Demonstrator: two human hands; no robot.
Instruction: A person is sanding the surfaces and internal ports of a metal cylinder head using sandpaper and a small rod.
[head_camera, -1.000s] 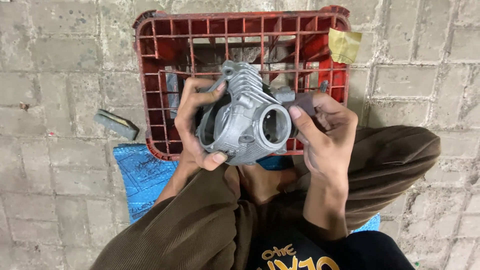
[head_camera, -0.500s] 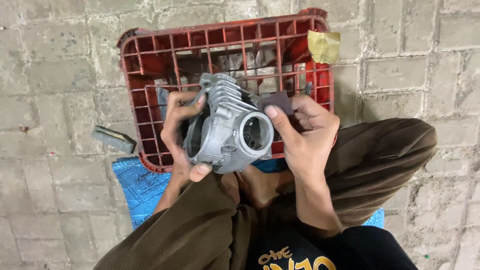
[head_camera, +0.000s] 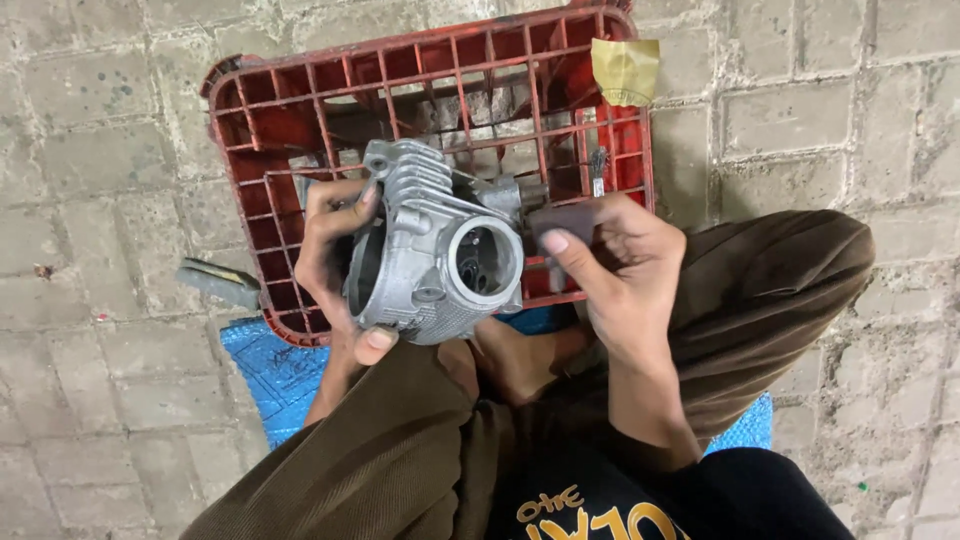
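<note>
The left hand (head_camera: 335, 262) is wrapping its grip around the metal engine part (head_camera: 435, 255) — the right hand (head_camera: 610, 270), just beside, is pinching a dark pad (head_camera: 562, 222).

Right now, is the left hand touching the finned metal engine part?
Touching. The head view shows the left hand wrapped around the finned metal engine part, with fingers on its upper edge and the thumb pressed under its lower edge.

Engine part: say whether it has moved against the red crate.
No: the engine part stays over the red crate's near rim, in the left hand.
</note>
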